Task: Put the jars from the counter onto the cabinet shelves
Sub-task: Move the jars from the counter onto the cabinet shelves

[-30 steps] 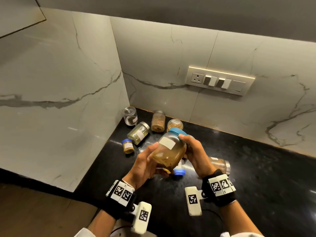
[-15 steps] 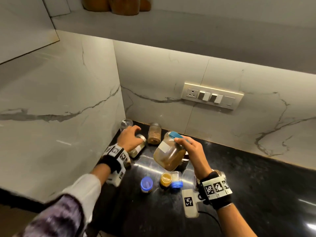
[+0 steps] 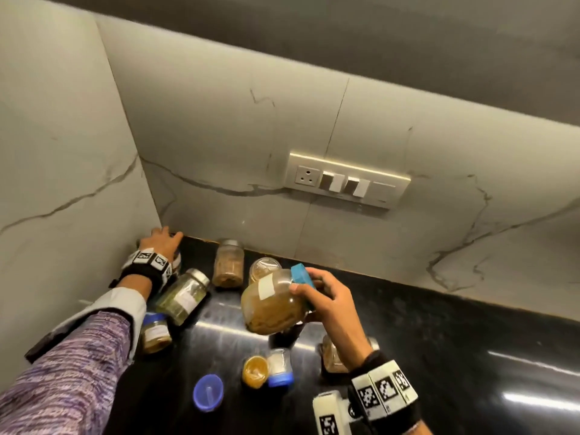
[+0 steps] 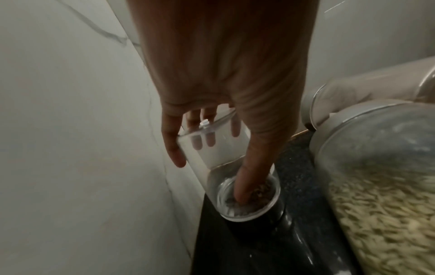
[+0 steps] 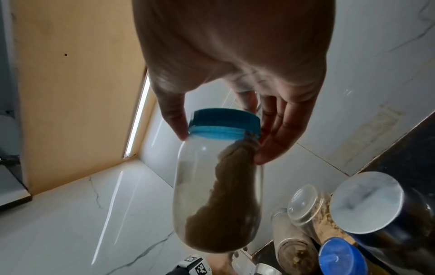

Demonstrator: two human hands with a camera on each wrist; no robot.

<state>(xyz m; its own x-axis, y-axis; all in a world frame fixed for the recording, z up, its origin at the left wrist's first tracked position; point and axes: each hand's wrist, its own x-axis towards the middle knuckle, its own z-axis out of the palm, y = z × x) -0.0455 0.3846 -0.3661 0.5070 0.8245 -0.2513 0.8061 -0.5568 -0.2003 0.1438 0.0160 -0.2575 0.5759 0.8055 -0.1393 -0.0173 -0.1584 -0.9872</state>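
My right hand (image 3: 314,288) grips a blue-lidded jar of brown powder (image 3: 273,306) by its neck and lid, tilted, held above the black counter (image 3: 439,356). In the right wrist view the same jar (image 5: 219,195) hangs below the thumb and fingers. My left hand (image 3: 161,241) reaches into the back left corner. In the left wrist view it wraps around a clear glass jar (image 4: 226,167) standing against the wall, with fingers showing through the glass. The cabinet shelves are out of view.
Several jars remain on the counter: a herb jar lying on its side (image 3: 183,296), an upright brown jar (image 3: 228,262), a small blue-lidded jar (image 3: 155,332), a yellow one (image 3: 255,372). A loose blue lid (image 3: 208,391) lies in front. A switch panel (image 3: 348,180) is on the wall.
My left hand let go of the powder jar, then moved past the herb jar to the corner jar. My right hand keeps the powder jar, now tilted lower.
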